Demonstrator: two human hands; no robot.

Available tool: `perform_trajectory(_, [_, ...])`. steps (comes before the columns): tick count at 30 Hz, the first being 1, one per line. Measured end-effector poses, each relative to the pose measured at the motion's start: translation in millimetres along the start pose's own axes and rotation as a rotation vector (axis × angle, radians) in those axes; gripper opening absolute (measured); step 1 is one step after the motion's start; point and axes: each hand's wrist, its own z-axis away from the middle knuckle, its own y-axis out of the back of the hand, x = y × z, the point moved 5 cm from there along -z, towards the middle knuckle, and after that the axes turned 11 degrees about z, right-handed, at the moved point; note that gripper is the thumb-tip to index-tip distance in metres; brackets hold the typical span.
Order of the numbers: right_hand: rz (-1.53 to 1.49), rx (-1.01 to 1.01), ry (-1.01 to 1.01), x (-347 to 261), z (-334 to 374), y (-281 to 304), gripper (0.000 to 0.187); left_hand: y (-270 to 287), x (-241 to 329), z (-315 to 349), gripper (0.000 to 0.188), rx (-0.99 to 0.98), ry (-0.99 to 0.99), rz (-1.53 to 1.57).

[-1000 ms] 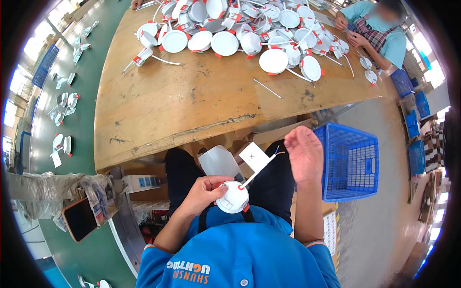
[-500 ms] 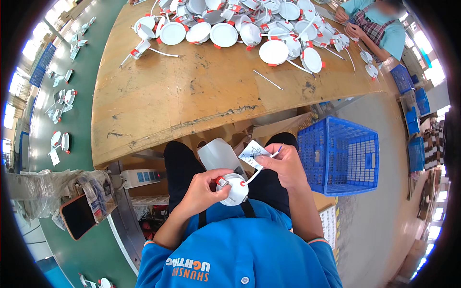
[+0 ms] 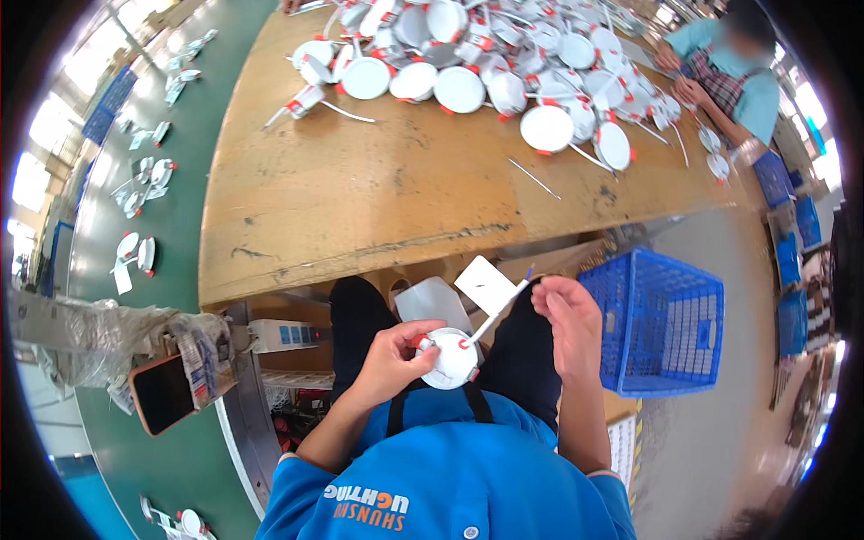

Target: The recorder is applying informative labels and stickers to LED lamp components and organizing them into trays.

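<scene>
My left hand [image 3: 399,360] is closed on the rim of a round white downlight [image 3: 450,363], thumb on top by a red-tipped spring clip. A white cable [image 3: 490,326] sticks out from its back, away from me and to the right. On the cable, near its far end, sits a small white card [image 3: 486,284] with a slit in its middle. My right hand [image 3: 572,319] is just right of the cable's tip, apart from it, with loosely bent fingers and nothing visible in them. Behind the downlight, a pale translucent container [image 3: 432,304] stands between my legs.
A heap of similar downlights [image 3: 459,90] covers the far part of the wooden table [image 3: 342,198]; a loose cable lies nearer. At right stands a blue plastic crate [image 3: 670,324]. A phone [image 3: 164,394] hangs at left beside a green conveyor belt [image 3: 171,243]. A co-worker [image 3: 733,76] sits far right.
My right hand has let go of the card and cable and moved right. The card now stays on the cable, its plain side showing. The view has shifted slightly.
</scene>
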Motion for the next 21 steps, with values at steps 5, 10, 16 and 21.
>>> perform_trajectory(5, [0.041,-0.093,-0.003,10.8,8.0,-19.0,0.013,23.3,20.9,15.9,0.031,0.099,-0.099,-0.002])
perform_trajectory(10, [0.085,-0.096,-0.003,17.0,17.9,-5.6,0.011,66.2,75.1,3.6,0.033,0.417,-0.310,0.096])
perform_trajectory(16, [0.091,-0.211,-0.015,23.8,16.4,-15.8,0.007,118.4,100.8,35.2,0.061,0.736,-0.731,0.579])
perform_trajectory(21, [0.144,-0.260,-0.009,24.8,20.1,-42.4,0.006,26.4,10.4,4.8,0.021,0.189,-0.213,0.359])
